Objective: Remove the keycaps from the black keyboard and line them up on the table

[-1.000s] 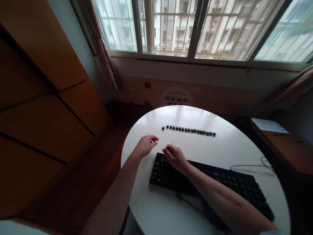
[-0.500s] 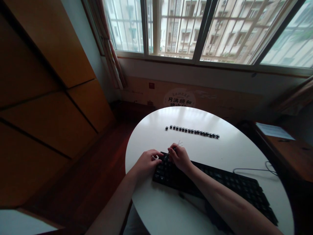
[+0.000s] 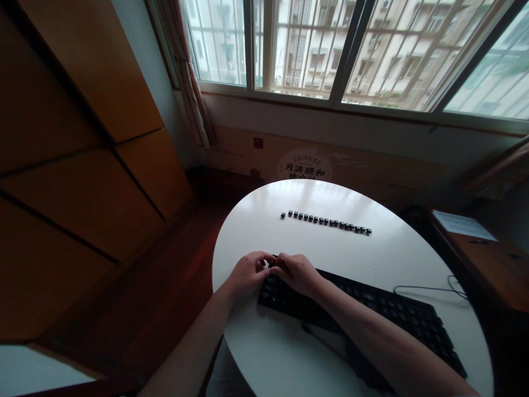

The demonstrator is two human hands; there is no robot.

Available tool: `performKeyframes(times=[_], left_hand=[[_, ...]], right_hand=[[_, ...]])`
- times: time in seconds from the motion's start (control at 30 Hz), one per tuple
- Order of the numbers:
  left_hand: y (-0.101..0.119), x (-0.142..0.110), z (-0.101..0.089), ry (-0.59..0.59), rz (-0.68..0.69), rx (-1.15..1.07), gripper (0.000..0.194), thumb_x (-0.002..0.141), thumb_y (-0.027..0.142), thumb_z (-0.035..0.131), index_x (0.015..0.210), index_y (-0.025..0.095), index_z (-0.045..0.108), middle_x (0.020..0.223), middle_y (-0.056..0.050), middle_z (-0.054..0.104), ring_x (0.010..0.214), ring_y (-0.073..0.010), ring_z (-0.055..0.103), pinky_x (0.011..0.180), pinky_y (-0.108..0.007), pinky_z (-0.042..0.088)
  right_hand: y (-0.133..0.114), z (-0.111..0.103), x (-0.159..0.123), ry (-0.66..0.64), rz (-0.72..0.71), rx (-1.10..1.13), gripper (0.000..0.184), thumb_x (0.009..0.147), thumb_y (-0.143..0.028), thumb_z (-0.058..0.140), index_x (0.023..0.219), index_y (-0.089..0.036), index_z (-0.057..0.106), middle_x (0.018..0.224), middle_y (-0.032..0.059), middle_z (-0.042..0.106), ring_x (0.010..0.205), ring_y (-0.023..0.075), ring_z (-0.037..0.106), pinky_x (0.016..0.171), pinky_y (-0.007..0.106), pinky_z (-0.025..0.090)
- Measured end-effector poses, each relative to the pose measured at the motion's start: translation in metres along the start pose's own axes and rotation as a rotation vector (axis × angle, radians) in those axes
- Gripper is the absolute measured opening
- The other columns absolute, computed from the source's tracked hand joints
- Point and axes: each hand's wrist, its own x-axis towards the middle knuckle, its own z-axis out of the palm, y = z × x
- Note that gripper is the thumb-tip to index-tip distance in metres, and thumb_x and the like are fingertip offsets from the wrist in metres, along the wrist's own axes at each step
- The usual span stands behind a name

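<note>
A black keyboard (image 3: 372,300) lies slantwise across the white round table, partly covered by my right forearm. At its far left corner my left hand (image 3: 249,271) is curled, with fingers and thumb closed on the edge and keys there. My right hand (image 3: 296,271) is closed beside it, fingertips low over the same corner keys and meeting the left fingertips. A dark bit of a keycap puller (image 3: 284,265) shows inside the right fist; its wire ends are hidden. Beyond the hands, several black keycaps (image 3: 326,221) stand in a row, one slightly apart at the left end.
The keyboard's cable (image 3: 425,288) curls toward the right rim of the table (image 3: 256,353). Under my right forearm, a thin stick-like thing and a dark blue item (image 3: 363,364) lie near the keyboard. A wooden side table (image 3: 496,259) with a paper stands at right.
My right hand has moved left and down onto the corner keys, turning so that the thin wires above its fist no longer show. My left hand stays at the corner.
</note>
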Motion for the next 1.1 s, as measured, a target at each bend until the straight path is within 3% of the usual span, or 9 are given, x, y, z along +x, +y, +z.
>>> performKeyframes(times=[0.13, 0.27, 0.33, 0.43, 0.57, 0.77, 0.83, 0.93, 1.1], left_hand=[[0.001, 0.000, 0.000, 0.003, 0.005, 0.012, 0.026, 0.079, 0.028, 0.066, 0.102, 0.019, 0.072, 0.096, -0.005, 0.071, 0.079, -0.0170, 0.061, 0.074, -0.028, 0.049], [0.001, 0.000, 0.000, 0.000, 0.005, -0.006, 0.031, 0.077, 0.023, 0.065, 0.107, 0.020, 0.072, 0.099, -0.006, 0.071, 0.081, -0.0178, 0.063, 0.076, -0.029, 0.051], [0.001, 0.000, 0.001, -0.009, -0.007, -0.050, 0.034, 0.080, 0.028, 0.064, 0.112, 0.019, 0.070, 0.100, -0.007, 0.071, 0.081, -0.0182, 0.064, 0.074, -0.029, 0.052], [0.003, 0.002, 0.005, 0.024, -0.037, -0.102, 0.038, 0.084, 0.036, 0.061, 0.117, 0.018, 0.068, 0.097, -0.007, 0.072, 0.081, -0.0192, 0.066, 0.073, -0.029, 0.053], [0.009, 0.010, 0.011, 0.076, -0.053, -0.263, 0.033, 0.083, 0.036, 0.062, 0.106, 0.014, 0.072, 0.099, -0.009, 0.074, 0.092, -0.0227, 0.066, 0.084, -0.033, 0.052], [0.018, 0.019, 0.014, 0.084, -0.128, -0.504, 0.031, 0.077, 0.034, 0.068, 0.098, 0.012, 0.072, 0.099, -0.010, 0.074, 0.098, -0.0238, 0.065, 0.089, -0.036, 0.049], [0.021, 0.022, 0.015, 0.091, -0.139, -0.520, 0.034, 0.079, 0.036, 0.066, 0.101, 0.011, 0.071, 0.099, -0.010, 0.073, 0.093, -0.0222, 0.065, 0.081, -0.032, 0.051], [0.025, 0.026, 0.016, 0.054, -0.179, -0.577, 0.041, 0.081, 0.039, 0.063, 0.110, 0.012, 0.068, 0.092, -0.009, 0.071, 0.074, -0.0158, 0.061, 0.057, -0.023, 0.044], [0.022, 0.036, 0.015, 0.077, -0.251, -0.664, 0.045, 0.077, 0.039, 0.064, 0.114, 0.012, 0.066, 0.092, -0.008, 0.066, 0.067, -0.0102, 0.053, 0.048, -0.017, 0.032]], right_hand=[[0.002, 0.002, -0.004, 0.074, 0.039, 0.082, 0.024, 0.095, -0.040, 0.052, 0.082, -0.020, 0.055, 0.059, -0.0011, 0.061, 0.050, 0.0122, 0.055, 0.055, 0.022, 0.038], [0.005, 0.004, -0.004, 0.335, 0.211, 0.331, 0.030, 0.098, -0.040, 0.042, 0.077, -0.021, 0.049, 0.049, -0.0043, 0.053, 0.042, 0.0106, 0.048, 0.049, 0.021, 0.038], [0.004, 0.004, -0.003, 0.405, 0.242, 0.377, 0.031, 0.099, -0.039, 0.041, 0.074, -0.021, 0.047, 0.048, -0.0045, 0.051, 0.042, 0.0104, 0.047, 0.047, 0.021, 0.037], [0.001, 0.001, -0.005, 0.373, 0.171, 0.402, 0.029, 0.098, -0.035, 0.042, 0.075, -0.020, 0.049, 0.051, -0.0038, 0.052, 0.044, 0.0101, 0.048, 0.048, 0.021, 0.038], [-0.004, -0.006, -0.007, 0.295, -0.018, 0.367, 0.025, 0.096, -0.031, 0.038, 0.079, -0.019, 0.052, 0.059, -0.0013, 0.057, 0.049, 0.0105, 0.051, 0.051, 0.021, 0.041], [-0.021, -0.028, 0.001, 0.234, -0.164, -0.120, 0.024, 0.091, -0.029, 0.045, 0.077, -0.019, 0.062, 0.074, 0.0057, 0.059, 0.069, 0.0174, 0.052, 0.069, 0.032, 0.045], [-0.029, -0.037, 0.006, 0.246, -0.182, -0.292, 0.025, 0.093, -0.028, 0.043, 0.084, -0.019, 0.065, 0.091, 0.0101, 0.061, 0.086, 0.0223, 0.054, 0.081, 0.039, 0.045], [-0.038, -0.046, 0.011, 0.247, -0.233, -0.337, 0.023, 0.096, -0.025, 0.043, 0.094, -0.018, 0.065, 0.114, 0.0125, 0.060, 0.108, 0.0265, 0.050, 0.095, 0.044, 0.042], [-0.036, -0.056, 0.010, 0.246, -0.311, -0.278, 0.022, 0.097, -0.019, 0.041, 0.106, -0.019, 0.061, 0.107, 0.0107, 0.062, 0.106, 0.0233, 0.054, 0.097, 0.043, 0.044]])
